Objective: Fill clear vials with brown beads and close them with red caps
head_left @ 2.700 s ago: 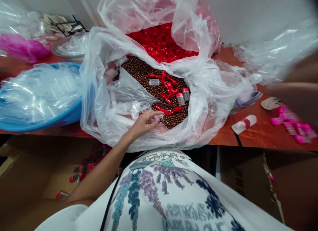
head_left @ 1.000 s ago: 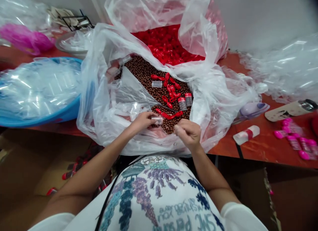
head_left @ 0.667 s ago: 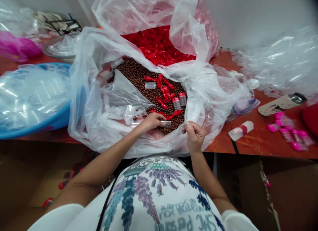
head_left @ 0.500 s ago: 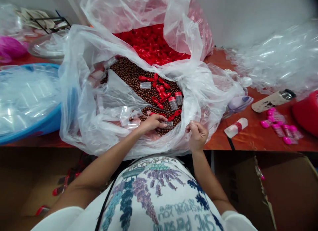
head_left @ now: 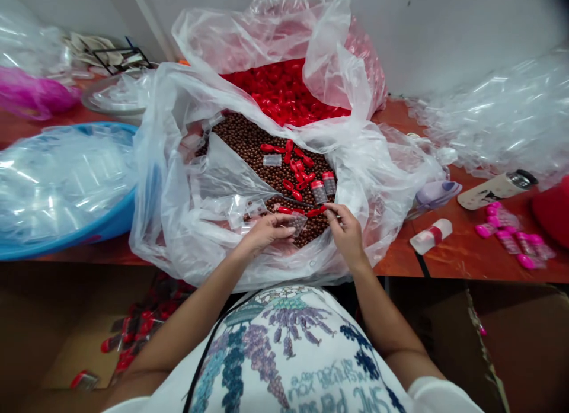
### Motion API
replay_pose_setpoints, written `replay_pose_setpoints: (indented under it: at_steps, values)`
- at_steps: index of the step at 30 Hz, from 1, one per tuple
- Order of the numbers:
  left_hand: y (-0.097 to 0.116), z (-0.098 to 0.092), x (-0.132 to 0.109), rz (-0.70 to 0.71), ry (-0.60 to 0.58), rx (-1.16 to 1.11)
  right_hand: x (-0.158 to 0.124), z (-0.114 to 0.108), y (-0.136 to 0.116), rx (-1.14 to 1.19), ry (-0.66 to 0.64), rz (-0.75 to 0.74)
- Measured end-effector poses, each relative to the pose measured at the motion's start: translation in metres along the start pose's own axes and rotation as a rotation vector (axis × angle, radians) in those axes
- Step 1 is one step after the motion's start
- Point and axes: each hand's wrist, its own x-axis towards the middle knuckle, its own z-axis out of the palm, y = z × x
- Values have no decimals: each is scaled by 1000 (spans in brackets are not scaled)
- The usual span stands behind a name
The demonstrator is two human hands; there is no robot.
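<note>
A big clear plastic bag (head_left: pixel 178 164) on the table holds a heap of small brown balls (head_left: pixel 249 146). Several red caps (head_left: pixel 297 167) and two filled vials (head_left: pixel 323 186) lie on the heap. My left hand (head_left: pixel 267 232) is closed on a small clear vial (head_left: pixel 297 222) with brown balls in it, just above the heap's near edge. My right hand (head_left: pixel 344 229) is beside it, fingertips pinching a red cap (head_left: pixel 316 211) at the heap's surface.
Behind stands a second bag of red caps (head_left: pixel 288 90). A blue basin with clear plastic (head_left: pixel 66 182) sits left. Right on the red-brown table (head_left: pixel 466 247) lie a white tube (head_left: pixel 429 235), pink pieces (head_left: pixel 515 241), a flask (head_left: pixel 495 189) and clear bags (head_left: pixel 498 117). A cardboard box (head_left: pixel 89 336) sits below left.
My right hand came in from the right, then reached forward from the bag's edge to a red cap. My left hand picked up a vial and lifted it slightly off the balls.
</note>
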Motion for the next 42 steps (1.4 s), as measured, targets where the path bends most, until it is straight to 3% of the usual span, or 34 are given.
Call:
replay_pose_setpoints:
  at_steps: [6, 9, 12, 15, 19, 23, 27, 30, 35, 42]
  values:
    - [-8, -17, -27, 91, 86, -56, 22, 9, 14, -479, -299, -331]
    - [-12, -19, -33, 150, 132, -64, 24, 17, 16, -628, -368, -338]
    - [-12, -19, -36, 171, 148, -106, 21, 23, 16, -638, -308, -293]
    - [-11, -18, -36, 149, 146, -122, 15, 23, 10, -433, -191, -222]
    - [-10, -13, -33, 135, 123, -102, 7, 26, -4, 103, -24, 56]
    - [-11, -6, -32, 108, 69, -104, 4, 35, -15, 582, -30, 334]
    - [-14, -4, -33, 124, 37, -93, 3, 41, -19, 752, 37, 415]
    - [-17, -4, -33, 169, 64, -36, 1, 42, -19, 736, 10, 383]
    - [-21, -4, -31, 274, 124, 151, -4, 42, -16, 548, -264, 317]
    - [-24, -10, -28, 387, 152, 331, -3, 30, -18, 104, -439, -122]
